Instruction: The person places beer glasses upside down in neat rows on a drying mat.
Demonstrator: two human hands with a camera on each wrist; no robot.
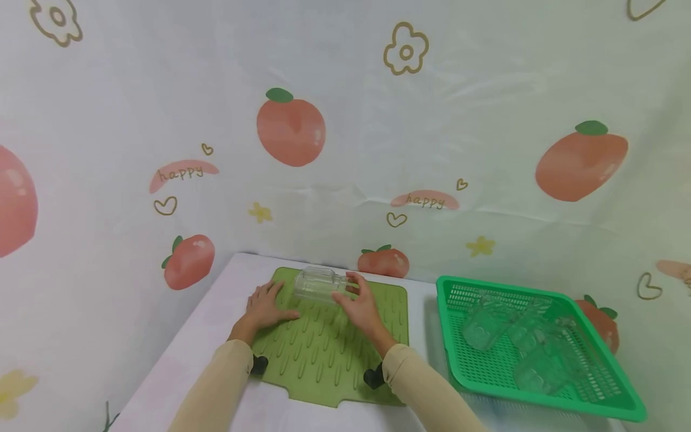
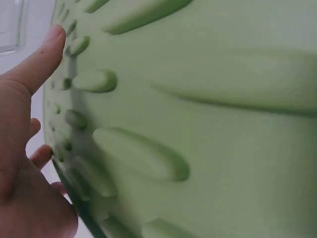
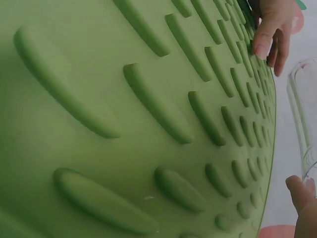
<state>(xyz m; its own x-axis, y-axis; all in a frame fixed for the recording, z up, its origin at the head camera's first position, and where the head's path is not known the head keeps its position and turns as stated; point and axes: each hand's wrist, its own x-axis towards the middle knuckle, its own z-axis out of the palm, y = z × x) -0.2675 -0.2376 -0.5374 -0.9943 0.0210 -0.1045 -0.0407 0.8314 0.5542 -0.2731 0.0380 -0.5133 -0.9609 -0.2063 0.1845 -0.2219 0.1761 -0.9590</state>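
Backdrop (image 1: 345,150): "happy" x2; R hand (image 1: 363,307) grips glass (image 1: 315,284), L hand (image 1: 266,309) wide, nr mat (image 1: 324,360).

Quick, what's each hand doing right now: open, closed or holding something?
Left hand: open, holding nothing, at the edge of the green, ridged mat.
Right hand: holding one end of the clear, cylindrical glass mug.

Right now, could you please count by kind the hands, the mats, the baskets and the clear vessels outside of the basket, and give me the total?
Left hand and right hand: 2
Clear vessel in the right hand: 1
Green mat: 1
Green basket: 1
Total: 5
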